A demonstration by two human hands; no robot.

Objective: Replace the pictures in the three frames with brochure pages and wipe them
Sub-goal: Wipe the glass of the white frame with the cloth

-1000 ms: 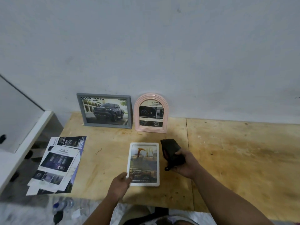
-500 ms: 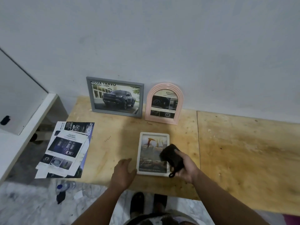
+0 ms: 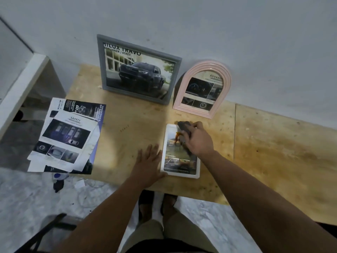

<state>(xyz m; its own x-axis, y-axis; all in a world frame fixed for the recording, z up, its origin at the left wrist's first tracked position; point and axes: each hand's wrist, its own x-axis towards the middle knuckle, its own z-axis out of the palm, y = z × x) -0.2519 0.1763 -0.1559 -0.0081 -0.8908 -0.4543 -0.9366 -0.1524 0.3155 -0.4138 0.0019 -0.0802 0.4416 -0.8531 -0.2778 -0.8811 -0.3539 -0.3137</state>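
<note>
White plastic frame (image 3: 179, 161) is lying flat on the plywood worktop (image 3: 127, 130), near the front edge, with a brochure page showing through the glass. Right hand (image 3: 197, 141) is down on its upper half, fingers curled round a dark cloth (image 3: 184, 127) that's pressed to the glass near the top corner. Left hand (image 3: 148, 162) sits flat just beside the frame's left edge, fingers straight and a bit spread, thumb side touching the frame's lower left corner.

Behind it, two more frames lean upright against the wall: a grey rectangular frame (image 3: 102, 70) with a dark pickup truck page, and just to its right a pink arched frame (image 3: 206, 68) with a page of dashboard shots. They're close to each other but not touching, as far as I can see.

Over on the left end of the worktop there's a loose pile of brochure pages (image 3: 65, 136), top one headed "SAFETY", hanging partly off the front edge. Marbled floor (image 3: 27, 198) below, with the person's feet under the worktop edge.
</note>
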